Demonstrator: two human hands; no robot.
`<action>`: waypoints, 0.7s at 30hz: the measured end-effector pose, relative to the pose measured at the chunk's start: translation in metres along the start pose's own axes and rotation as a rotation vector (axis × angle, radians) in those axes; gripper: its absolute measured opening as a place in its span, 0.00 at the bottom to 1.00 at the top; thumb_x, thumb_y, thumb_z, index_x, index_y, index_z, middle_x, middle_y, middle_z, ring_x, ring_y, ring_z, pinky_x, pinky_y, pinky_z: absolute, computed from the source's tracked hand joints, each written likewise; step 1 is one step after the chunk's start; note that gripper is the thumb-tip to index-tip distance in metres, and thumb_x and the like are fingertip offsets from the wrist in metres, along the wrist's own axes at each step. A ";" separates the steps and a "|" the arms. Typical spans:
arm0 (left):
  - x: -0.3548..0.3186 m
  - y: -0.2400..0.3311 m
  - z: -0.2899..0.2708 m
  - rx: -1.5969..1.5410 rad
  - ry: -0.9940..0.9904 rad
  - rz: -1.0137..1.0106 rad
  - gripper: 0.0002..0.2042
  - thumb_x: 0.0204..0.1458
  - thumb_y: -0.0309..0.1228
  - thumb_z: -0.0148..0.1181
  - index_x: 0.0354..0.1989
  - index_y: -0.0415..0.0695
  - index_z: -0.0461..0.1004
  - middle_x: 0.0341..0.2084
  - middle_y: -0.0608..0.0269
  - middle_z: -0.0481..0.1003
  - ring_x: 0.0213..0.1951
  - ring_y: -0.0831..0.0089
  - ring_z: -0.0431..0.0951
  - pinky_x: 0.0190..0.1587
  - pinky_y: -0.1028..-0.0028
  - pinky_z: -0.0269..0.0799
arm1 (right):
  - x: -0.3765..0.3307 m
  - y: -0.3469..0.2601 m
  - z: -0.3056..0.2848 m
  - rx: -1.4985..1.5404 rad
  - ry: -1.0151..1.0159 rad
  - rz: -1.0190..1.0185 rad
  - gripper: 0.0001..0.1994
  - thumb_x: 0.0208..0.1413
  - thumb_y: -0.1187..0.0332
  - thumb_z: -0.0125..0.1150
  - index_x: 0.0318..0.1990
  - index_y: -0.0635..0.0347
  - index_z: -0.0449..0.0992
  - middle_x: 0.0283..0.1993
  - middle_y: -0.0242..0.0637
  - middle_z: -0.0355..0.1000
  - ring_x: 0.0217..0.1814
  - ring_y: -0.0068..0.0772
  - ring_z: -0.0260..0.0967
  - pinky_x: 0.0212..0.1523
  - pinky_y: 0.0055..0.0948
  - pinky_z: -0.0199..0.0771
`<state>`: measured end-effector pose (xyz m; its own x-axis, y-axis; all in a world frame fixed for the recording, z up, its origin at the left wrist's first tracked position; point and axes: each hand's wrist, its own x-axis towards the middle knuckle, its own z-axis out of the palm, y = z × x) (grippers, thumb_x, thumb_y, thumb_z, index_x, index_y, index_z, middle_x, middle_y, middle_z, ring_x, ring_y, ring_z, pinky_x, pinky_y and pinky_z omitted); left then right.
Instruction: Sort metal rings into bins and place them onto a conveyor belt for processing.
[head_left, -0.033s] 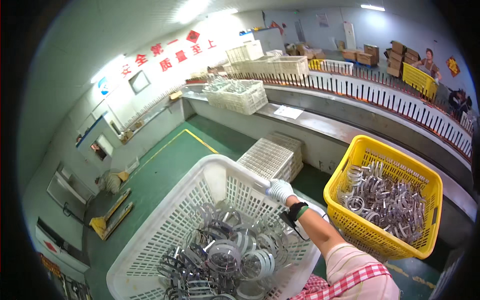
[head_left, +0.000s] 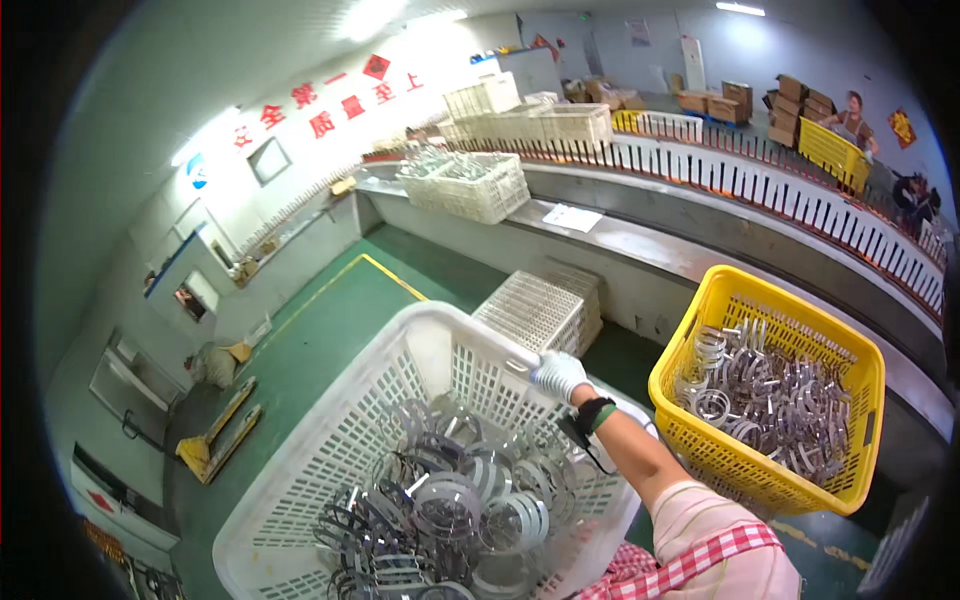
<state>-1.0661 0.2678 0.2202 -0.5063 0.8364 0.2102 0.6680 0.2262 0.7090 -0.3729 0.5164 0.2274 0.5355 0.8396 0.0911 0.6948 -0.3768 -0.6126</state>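
One view only, from a fisheye camera on the head, looking steeply down and forward. A white basket [head_left: 330,450] fills the lower centre, very close; a yellow basket [head_left: 860,400] sits at right. The green floor [head_left: 330,320] lies mid-left, and the wall and conveyor bend along the upper rim, far off.

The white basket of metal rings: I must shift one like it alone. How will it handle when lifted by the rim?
The white basket probably feels heavy, with metal rings piled inside. Its lattice walls may flex. The right hand grips one rim only, so the load could slide.
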 end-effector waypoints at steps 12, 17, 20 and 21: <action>0.151 0.287 0.227 -0.100 -0.121 -0.155 0.20 0.60 0.32 0.37 0.57 0.32 0.58 0.54 0.44 0.62 0.55 0.60 0.64 0.59 0.69 0.56 | 0.290 0.040 -0.018 -0.071 -0.034 0.148 0.19 0.41 0.56 0.57 0.41 0.55 0.76 0.42 0.48 0.73 0.45 0.46 0.71 0.47 0.38 0.70; 0.206 0.349 0.314 -0.280 -0.208 -0.247 0.22 0.61 0.36 0.36 0.58 0.32 0.57 0.58 0.45 0.59 0.58 0.62 0.61 0.62 0.70 0.52 | 0.389 0.059 -0.052 -0.083 0.018 0.166 0.20 0.40 0.57 0.58 0.41 0.55 0.75 0.40 0.49 0.73 0.44 0.47 0.71 0.45 0.37 0.70; 0.228 0.427 0.381 -0.231 -0.271 -0.274 0.22 0.61 0.34 0.37 0.59 0.33 0.57 0.57 0.45 0.60 0.58 0.62 0.61 0.61 0.72 0.53 | 0.442 0.088 -0.061 -0.137 0.048 0.212 0.19 0.41 0.57 0.56 0.39 0.57 0.76 0.39 0.50 0.73 0.43 0.47 0.71 0.45 0.38 0.70; 0.231 0.470 0.403 -0.271 -0.269 -0.369 0.22 0.60 0.34 0.37 0.59 0.32 0.56 0.57 0.45 0.60 0.58 0.62 0.61 0.61 0.72 0.54 | 0.463 0.089 -0.070 -0.126 0.035 0.233 0.18 0.41 0.57 0.55 0.39 0.57 0.76 0.39 0.49 0.73 0.43 0.47 0.72 0.45 0.38 0.70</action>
<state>-0.6493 0.7688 0.3309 -0.4994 0.8322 -0.2409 0.2890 0.4221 0.8593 -0.0297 0.8448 0.2703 0.7026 0.7114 -0.0129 0.6041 -0.6061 -0.5174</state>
